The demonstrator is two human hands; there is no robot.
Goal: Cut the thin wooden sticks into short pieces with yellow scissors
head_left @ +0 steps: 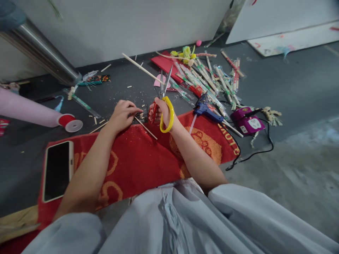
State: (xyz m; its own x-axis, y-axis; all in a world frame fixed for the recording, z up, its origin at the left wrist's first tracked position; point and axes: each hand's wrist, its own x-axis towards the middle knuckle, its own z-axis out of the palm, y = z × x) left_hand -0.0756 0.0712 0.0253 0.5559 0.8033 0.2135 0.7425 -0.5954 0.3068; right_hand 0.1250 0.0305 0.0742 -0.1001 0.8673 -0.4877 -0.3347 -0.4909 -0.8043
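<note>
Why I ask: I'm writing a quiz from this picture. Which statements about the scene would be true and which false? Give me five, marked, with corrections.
1. The right hand holds the scissors. True.
2. The scissors' blades are closed together. False: they are spread open.
3. The phone lies on the red towel. True.
4. The glue gun is yellow. False: the glue gun is mostly blue.
5. The left hand rests on the phone. False: the left hand has its fingers at a thin stick.
</note>
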